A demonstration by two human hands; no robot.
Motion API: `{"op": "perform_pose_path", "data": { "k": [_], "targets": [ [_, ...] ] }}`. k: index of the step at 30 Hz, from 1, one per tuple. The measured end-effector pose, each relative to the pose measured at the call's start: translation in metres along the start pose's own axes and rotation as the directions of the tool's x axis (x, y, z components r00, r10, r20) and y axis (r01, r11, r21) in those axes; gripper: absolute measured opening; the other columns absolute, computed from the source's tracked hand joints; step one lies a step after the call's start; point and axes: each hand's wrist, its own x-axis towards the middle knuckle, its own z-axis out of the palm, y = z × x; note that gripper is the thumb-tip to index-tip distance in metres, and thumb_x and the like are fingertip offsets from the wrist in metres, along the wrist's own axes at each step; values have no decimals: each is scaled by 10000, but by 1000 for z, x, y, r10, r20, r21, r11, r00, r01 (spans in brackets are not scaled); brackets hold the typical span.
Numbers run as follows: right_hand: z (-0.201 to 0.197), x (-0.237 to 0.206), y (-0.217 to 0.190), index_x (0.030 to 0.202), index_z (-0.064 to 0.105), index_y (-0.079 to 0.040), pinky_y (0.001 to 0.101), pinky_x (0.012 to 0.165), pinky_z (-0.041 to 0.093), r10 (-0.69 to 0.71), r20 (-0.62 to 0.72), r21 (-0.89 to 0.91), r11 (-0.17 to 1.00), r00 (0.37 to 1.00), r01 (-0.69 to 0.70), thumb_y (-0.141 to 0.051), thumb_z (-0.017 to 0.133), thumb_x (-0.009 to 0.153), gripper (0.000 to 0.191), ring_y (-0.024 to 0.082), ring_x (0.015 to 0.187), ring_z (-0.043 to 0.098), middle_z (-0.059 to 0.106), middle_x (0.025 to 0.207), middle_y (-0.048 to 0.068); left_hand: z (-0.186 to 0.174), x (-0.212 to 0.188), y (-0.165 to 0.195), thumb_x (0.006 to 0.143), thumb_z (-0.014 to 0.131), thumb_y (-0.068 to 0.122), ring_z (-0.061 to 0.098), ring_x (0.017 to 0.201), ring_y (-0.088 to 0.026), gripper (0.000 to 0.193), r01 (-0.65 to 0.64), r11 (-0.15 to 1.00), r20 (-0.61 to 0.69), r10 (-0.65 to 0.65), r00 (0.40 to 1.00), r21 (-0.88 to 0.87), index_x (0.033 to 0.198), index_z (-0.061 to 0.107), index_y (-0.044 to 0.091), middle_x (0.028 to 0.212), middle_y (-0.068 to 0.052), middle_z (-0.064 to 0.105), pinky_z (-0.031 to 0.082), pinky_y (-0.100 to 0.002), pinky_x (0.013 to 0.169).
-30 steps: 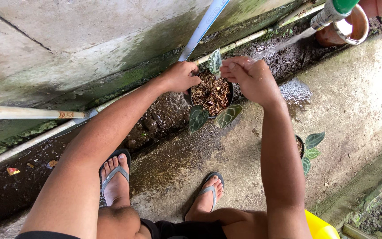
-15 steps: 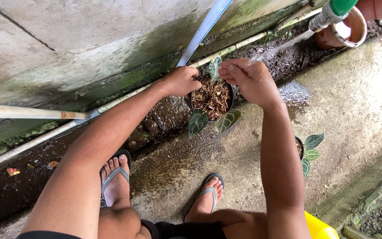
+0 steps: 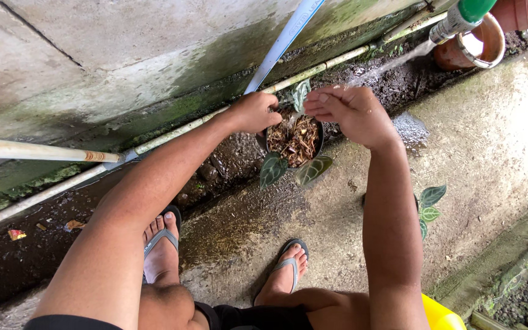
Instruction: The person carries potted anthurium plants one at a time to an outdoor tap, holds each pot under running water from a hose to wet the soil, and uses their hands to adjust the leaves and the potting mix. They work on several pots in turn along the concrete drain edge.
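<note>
Head view: the left hand (image 3: pixel 256 112) curls closed on the rim of a small round black pot (image 3: pixel 294 139) at its nine o'clock. The pot is filled with coarse brown bark chips and stands on wet, rough concrete. The right hand (image 3: pixel 352 113) hovers at the pot's two o'clock, fingers loosely pinched together, holding nothing I can make out. Dark veined leaves (image 3: pixel 293 170) droop at six o'clock.

Wet, stained concrete ground (image 3: pixel 490 153) fills the right and centre of the frame. On it, at upper centre, sits a small black pot (image 3: pixel 294 139) of bark chips; a second leafy plant (image 3: pixel 429 205) stands at right. Two feet in grey flip-flops (image 3: pixel 163 241) rest at lower centre. A terracotta pot (image 3: pixel 481 43) lies at upper right.
</note>
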Motion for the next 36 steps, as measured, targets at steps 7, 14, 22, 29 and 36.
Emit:
{"op": "perform_pose_path", "data": {
  "k": [7, 14, 22, 29, 36],
  "targets": [
    [-2, 0, 1, 1212, 704, 37, 339, 920, 660, -7, -84, -63, 998, 996, 2, -86, 545, 1062, 250, 217, 1022, 779, 775, 1095, 178, -6, 11, -4, 888, 634, 210, 673, 552, -150, 343, 86, 994, -22, -88, 996, -61, 1141, 653, -22, 757, -87, 702, 544, -341, 489],
    [-9, -4, 5, 1212, 705, 31, 335, 849, 654, 37, -27, -133, 990, 999, -41, -88, 559, 1043, 253, 211, 986, 779, 779, 1067, 177, -11, 18, -4, 877, 651, 220, 645, 547, -167, 385, 51, 999, -65, -52, 997, -10, 1178, 678, -18, 727, -91, 703, 506, -368, 483],
    [6, 7, 4, 1188, 717, 40, 321, 904, 683, -74, -49, -72, 995, 996, 71, -87, 520, 1063, 265, 215, 994, 799, 782, 1089, 177, -15, 26, -1, 872, 643, 267, 708, 573, -171, 340, 63, 997, -131, -69, 989, -54, 1100, 724, 28, 710, -86, 725, 556, -359, 567],
    [-3, 2, 0, 1178, 735, 9, 346, 903, 651, 25, -130, -253, 966, 991, -57, -86, 537, 1057, 251, 216, 993, 783, 787, 1084, 163, -17, 27, -3, 894, 651, 263, 716, 567, -177, 324, 57, 996, -111, -65, 992, -67, 1095, 714, 16, 708, -85, 723, 567, -370, 564],
    [2, 1, 4, 1213, 707, 1, 327, 895, 655, 5, -14, -190, 982, 1000, -8, -104, 549, 1045, 254, 199, 999, 778, 776, 1093, 160, -14, 24, 1, 902, 674, 256, 708, 619, -179, 305, 41, 999, -123, -38, 992, 28, 1085, 731, 19, 750, -85, 730, 569, -386, 593]
  ]
}}
